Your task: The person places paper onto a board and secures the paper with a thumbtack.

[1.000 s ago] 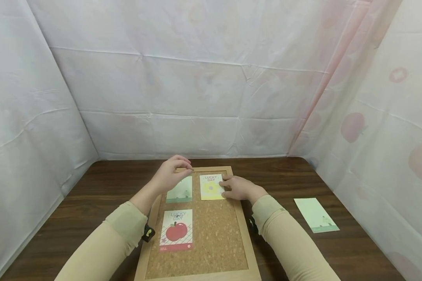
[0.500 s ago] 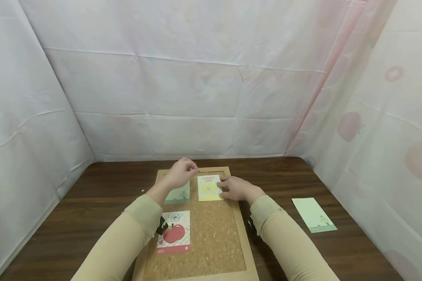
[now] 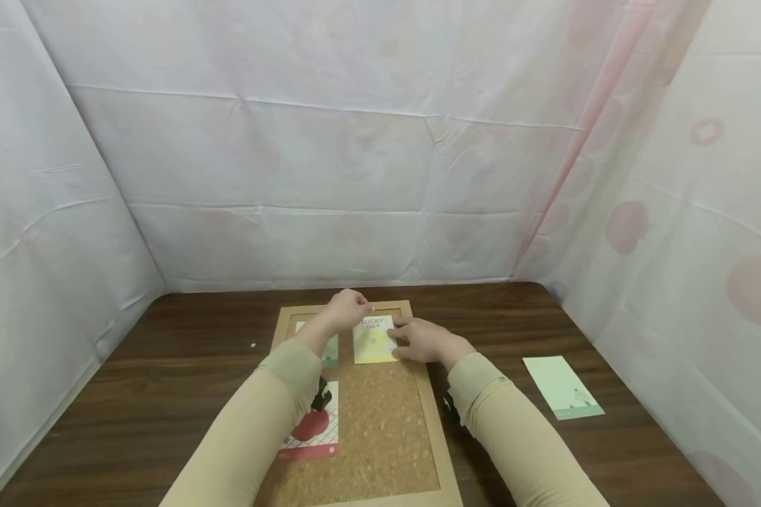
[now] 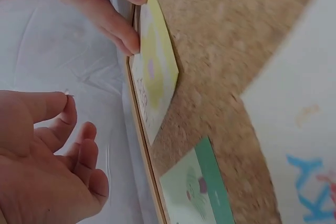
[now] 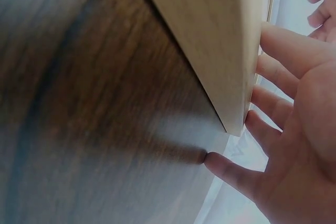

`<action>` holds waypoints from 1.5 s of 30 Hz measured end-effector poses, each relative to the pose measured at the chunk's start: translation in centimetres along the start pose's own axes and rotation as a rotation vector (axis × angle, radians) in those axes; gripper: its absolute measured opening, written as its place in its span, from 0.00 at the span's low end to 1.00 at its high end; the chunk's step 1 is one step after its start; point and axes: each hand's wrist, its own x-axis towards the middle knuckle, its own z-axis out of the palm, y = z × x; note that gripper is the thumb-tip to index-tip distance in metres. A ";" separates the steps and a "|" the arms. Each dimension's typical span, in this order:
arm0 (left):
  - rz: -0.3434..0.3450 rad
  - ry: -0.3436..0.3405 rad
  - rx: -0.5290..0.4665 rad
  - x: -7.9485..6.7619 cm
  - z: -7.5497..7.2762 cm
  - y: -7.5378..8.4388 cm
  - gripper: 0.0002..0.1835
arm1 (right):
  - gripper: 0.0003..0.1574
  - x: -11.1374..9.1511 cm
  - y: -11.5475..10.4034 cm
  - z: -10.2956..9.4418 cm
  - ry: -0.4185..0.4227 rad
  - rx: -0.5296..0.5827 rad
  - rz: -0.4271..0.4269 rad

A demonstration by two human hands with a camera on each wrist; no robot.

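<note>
My left hand (image 3: 344,310) is over the top of the cork board (image 3: 380,422), its thumb and index fingertip pinching a tiny pale thumbtack (image 4: 68,93). Below it lies a white "LUCKY DAY" card with a yellow flower (image 3: 369,345). Fingers of my right hand (image 3: 423,340) rest extended on that card's right edge; in the right wrist view they reach over the board's wooden frame (image 5: 210,51), the little finger low by the tabletop. A green-bottomed card (image 4: 189,195) at the board's upper left is partly hidden by my left arm, as is the red apple card (image 3: 317,429) below it.
On the dark wooden table (image 3: 184,394), a tiny white piece (image 3: 253,345) lies left of the board. A pale green card (image 3: 563,387) lies to the right. White fabric walls (image 3: 330,176) enclose the back and sides.
My left hand has moved right, from above the green-bottomed card to the top of the yellow flower card. My left arm now covers more of the apple card. The right hand stays on the flower card.
</note>
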 end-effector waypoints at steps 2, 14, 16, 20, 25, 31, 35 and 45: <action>-0.010 -0.001 0.032 0.1 0.2 0.1 0.20 | 0.34 0.0 -0.1 0.1 0.000 0.008 0.003; -0.175 -0.056 0.005 1.3 0.8 -1.2 0.25 | 0.35 0.1 -0.4 0.7 -0.011 0.024 0.011; -0.189 -0.070 -0.001 1.6 1.0 -1.4 0.24 | 0.35 0.1 -0.5 0.7 -0.012 0.022 0.010; -0.190 -0.091 0.018 2.2 1.3 -1.4 0.22 | 0.34 0.1 -0.5 0.5 -0.004 0.002 0.005; -0.200 -0.101 0.069 2.7 1.8 -1.5 0.16 | 0.35 0.0 -0.7 0.5 -0.009 0.010 0.011; -0.233 -0.075 0.111 2.1 2.3 -1.2 0.16 | 0.35 -0.3 -0.8 0.7 -0.015 0.006 -0.001; -0.221 -0.058 0.148 1.5 2.3 -0.8 0.19 | 0.35 -0.2 -0.7 0.7 -0.010 0.000 0.000; -0.244 -0.062 0.145 1.6 2.2 -0.5 0.18 | 0.35 -0.3 -0.8 0.6 -0.002 -0.022 -0.007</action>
